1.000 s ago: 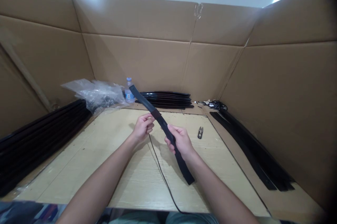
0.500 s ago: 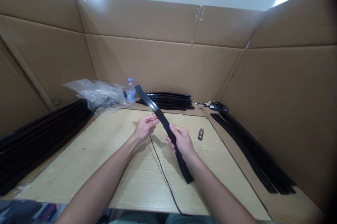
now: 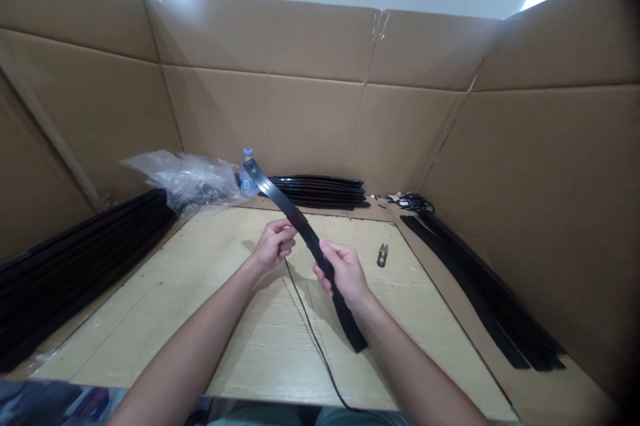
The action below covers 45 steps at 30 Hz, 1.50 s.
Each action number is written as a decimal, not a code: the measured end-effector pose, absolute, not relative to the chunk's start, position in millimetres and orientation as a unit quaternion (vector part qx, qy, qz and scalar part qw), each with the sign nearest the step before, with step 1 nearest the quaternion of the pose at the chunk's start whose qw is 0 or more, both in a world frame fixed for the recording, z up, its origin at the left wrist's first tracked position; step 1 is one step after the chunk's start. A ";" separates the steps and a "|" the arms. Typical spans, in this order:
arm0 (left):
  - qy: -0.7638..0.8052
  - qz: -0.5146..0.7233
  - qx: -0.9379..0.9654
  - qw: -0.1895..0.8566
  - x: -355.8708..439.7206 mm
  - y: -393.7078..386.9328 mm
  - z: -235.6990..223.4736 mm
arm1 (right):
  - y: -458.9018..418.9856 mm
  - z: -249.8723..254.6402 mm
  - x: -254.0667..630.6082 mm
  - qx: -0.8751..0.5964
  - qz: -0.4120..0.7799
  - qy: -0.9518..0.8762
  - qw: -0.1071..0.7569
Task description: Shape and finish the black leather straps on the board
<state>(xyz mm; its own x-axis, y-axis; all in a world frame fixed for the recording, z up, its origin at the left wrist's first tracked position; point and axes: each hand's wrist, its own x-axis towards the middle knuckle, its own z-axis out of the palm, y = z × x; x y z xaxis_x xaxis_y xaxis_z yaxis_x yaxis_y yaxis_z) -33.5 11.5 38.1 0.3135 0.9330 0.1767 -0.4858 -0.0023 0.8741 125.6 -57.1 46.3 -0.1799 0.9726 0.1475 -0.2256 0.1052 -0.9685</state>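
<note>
A right-hand grip (image 3: 345, 269) clasps a black strip (image 3: 312, 241) at mid-length, tilted above a pale wooden counter (image 3: 165, 293), while the left-hand grip (image 3: 274, 243) is pinched closed at its side, the fingertips' hold too small to tell. A dark cord (image 3: 306, 314) trails below the left-hand grip past the counter's near edge. Open surface spreads left of both grips and beneath them. Right of the right-hand grip lie snips (image 3: 383, 255), then more strips (image 3: 470, 279) under a cardboard wall (image 3: 555, 179). Beyond the grips, a stack (image 3: 325, 191), a bottle (image 3: 247, 187) behind the strip's raised end, and a plastic bag (image 3: 193, 179) crowd the far edge.
</note>
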 end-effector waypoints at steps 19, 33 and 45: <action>0.289 0.575 0.479 0.597 -22.3 7.2 43.7 | -49.9 44.1 128.1 -0.396 0.553 -0.494 0.542; 0.296 0.577 0.495 0.578 -21.0 10.8 40.3 | -42.7 46.6 137.4 -0.389 0.560 -0.505 0.529; 0.257 0.502 0.510 0.650 -27.3 7.5 44.6 | -46.9 46.0 140.5 -0.354 0.639 -0.525 0.436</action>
<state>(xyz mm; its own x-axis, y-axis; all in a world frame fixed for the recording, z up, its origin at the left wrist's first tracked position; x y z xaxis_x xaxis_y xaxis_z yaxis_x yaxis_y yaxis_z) -27.3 7.5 44.6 0.3647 0.9140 0.1779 -0.3911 -0.0231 0.9201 140.5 -46.9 46.0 -0.3682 0.9297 0.0059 -0.1854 -0.0672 -0.9804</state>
